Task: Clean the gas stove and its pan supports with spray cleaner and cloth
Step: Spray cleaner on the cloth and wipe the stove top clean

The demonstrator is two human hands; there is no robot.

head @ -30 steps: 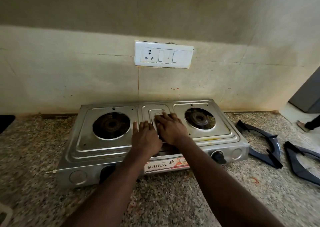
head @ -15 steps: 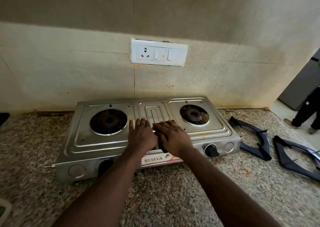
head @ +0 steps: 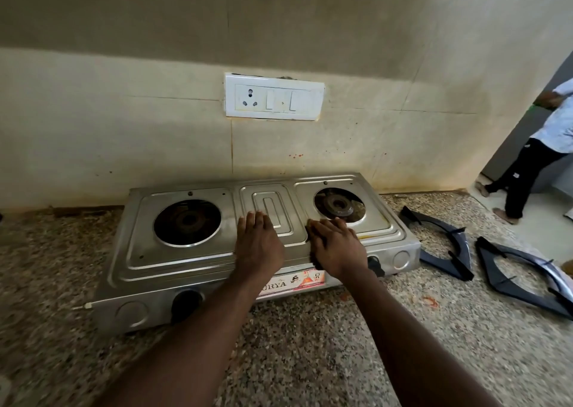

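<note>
A steel two-burner gas stove (head: 173,261) stands on the speckled counter against the wall, with no supports over its left burner (head: 187,222) or right burner (head: 338,205). My left hand (head: 257,245) lies flat on the stove's middle panel and holds nothing. My right hand (head: 338,248) presses flat just in front of the right burner, on a dark cloth (head: 311,248) of which only an edge shows. Two dark pan supports (head: 462,245) (head: 527,296) lie on the counter to the right of the stove. No spray bottle is in view.
Black knobs (head: 186,301) (head: 375,265) sit on the stove's front. A white socket plate (head: 273,99) is on the wall above. The granite counter (head: 310,344) ends at the right, where a person (head: 533,158) stands on the floor.
My right hand has slid right, away from my left hand, toward the right burner. My left hand stayed on the middle panel. The person at the right has come further into view.
</note>
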